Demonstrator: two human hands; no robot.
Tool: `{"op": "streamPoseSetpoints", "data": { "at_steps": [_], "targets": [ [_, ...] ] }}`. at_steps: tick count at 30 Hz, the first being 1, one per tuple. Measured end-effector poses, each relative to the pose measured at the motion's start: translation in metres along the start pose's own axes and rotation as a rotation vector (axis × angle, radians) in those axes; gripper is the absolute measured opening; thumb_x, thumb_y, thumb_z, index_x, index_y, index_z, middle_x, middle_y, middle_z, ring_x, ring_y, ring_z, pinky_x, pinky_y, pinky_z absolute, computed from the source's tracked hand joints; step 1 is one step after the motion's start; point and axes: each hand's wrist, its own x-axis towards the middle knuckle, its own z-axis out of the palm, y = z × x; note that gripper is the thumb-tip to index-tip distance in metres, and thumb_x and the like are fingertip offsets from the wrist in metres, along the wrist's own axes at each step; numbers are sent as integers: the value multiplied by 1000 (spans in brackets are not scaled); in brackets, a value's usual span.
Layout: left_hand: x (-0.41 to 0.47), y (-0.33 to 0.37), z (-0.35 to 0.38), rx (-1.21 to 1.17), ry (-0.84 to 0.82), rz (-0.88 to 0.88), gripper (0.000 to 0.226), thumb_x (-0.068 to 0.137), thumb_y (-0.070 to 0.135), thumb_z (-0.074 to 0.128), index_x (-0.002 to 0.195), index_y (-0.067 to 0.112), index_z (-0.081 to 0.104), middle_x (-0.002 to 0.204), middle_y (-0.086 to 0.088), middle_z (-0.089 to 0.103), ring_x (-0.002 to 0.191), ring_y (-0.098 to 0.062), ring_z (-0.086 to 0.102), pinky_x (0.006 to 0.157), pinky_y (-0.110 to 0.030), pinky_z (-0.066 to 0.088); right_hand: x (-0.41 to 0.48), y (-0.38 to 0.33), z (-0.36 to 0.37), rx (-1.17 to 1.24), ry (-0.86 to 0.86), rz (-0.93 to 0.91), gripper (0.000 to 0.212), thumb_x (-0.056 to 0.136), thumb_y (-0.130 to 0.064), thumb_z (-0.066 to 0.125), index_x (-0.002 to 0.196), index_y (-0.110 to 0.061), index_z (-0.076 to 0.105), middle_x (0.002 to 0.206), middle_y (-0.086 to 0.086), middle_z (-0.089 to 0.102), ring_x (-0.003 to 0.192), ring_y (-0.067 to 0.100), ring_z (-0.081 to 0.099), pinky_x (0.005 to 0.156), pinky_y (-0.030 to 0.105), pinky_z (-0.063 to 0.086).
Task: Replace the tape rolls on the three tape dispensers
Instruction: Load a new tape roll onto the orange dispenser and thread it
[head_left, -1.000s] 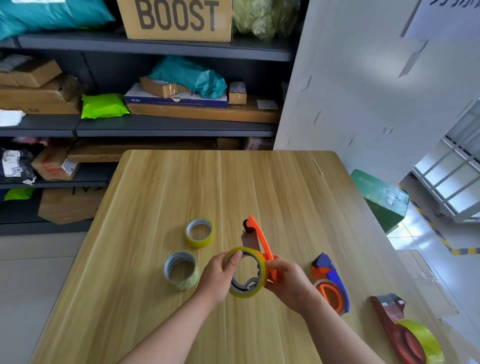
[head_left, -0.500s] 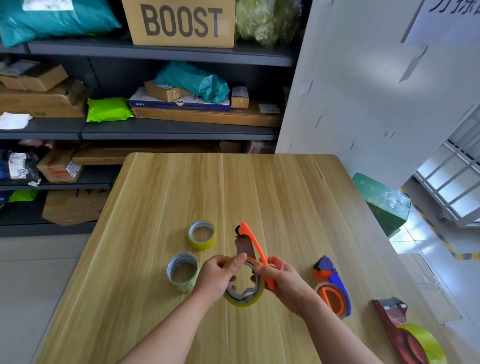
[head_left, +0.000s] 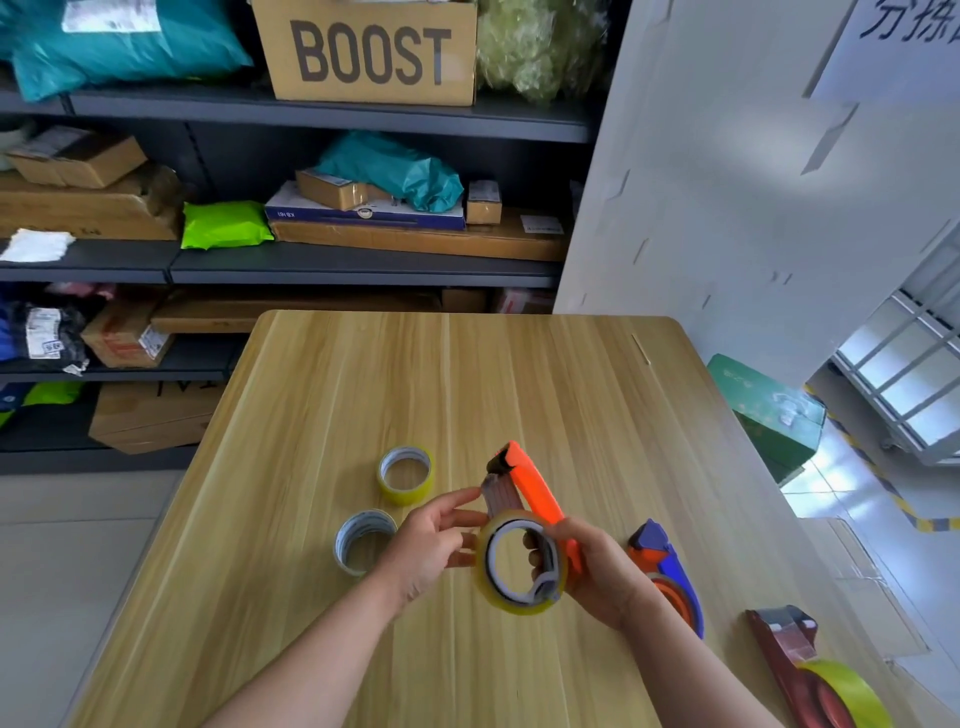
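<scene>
Right hand (head_left: 605, 574) grips orange dispenser (head_left: 535, 488) bearing tape roll (head_left: 484, 579); left hand (head_left: 426, 548) beside.

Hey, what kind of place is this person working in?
Likely a parcel packing or sorting room: shelves hold cardboard boxes and mailer bags, and tape dispensers lie on the wooden table.

Three tape dispensers (head_left: 535, 488) (head_left: 662, 556) (head_left: 784, 654), two loose tape rolls (head_left: 402, 496) (head_left: 343, 551), two hands (head_left: 431, 551) (head_left: 602, 571)
</scene>
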Motion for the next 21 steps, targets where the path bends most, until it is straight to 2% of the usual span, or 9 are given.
{"op": "streamPoseSetpoints", "data": {
  "at_steps": [3,5,7,11,14,16,19,21],
  "targets": [
    [2,2,-5,13,-35,63,47,85,-15,56,119,16,60,107,-6,70,84,-15,71,71,-25,56,0,-4,-2,63,18,30,31,78,-20,56,98,3,63,79,12,66,61,19,59,59,30,48],
    [3,4,-6,44,-18,111,39,80,-11,68,111,13,65,107,-6,71,87,-16,72,75,-26,57,2,-6,-5,65,23,41,36,76,-21,57,101,3,63,79,12,66,60,19,59,58,29,49],
    [3,6,-7,83,-3,147,33,78,-7,72,102,16,69,104,-3,73,89,-17,72,78,-25,57,2,-7,-5,56,20,46,42,72,-24,59,103,4,63,81,13,66,61,20,60,57,29,50],
    [3,8,-8,230,58,233,19,81,10,74,91,26,74,93,4,76,88,-15,71,82,-26,56,2,-6,-6,43,6,55,44,72,-25,60,105,4,63,81,14,65,60,20,59,55,28,49],
    [2,12,-7,371,103,286,10,84,16,72,83,26,74,77,7,74,74,-6,67,75,-23,56,3,-6,-2,35,-13,69,44,73,-26,61,105,3,64,81,14,65,61,20,59,55,29,50],
    [2,16,-7,437,94,302,12,87,16,69,79,25,71,69,9,70,67,-1,63,70,-20,53,3,-5,-1,49,-21,75,43,74,-28,63,105,2,65,80,14,65,62,20,60,57,29,51],
    [4,30,-18,465,196,324,13,89,17,65,79,24,67,69,6,68,60,-3,61,62,-21,48,0,-6,-2,27,-75,81,41,74,-33,73,98,1,70,80,14,65,64,20,62,61,28,51],
    [6,45,-34,447,310,349,10,90,17,63,81,20,66,74,3,70,57,-7,63,58,-20,48,-3,-7,-4,-11,-114,86,49,67,-39,79,96,0,73,89,16,65,74,23,61,71,31,49]
  ]
}}
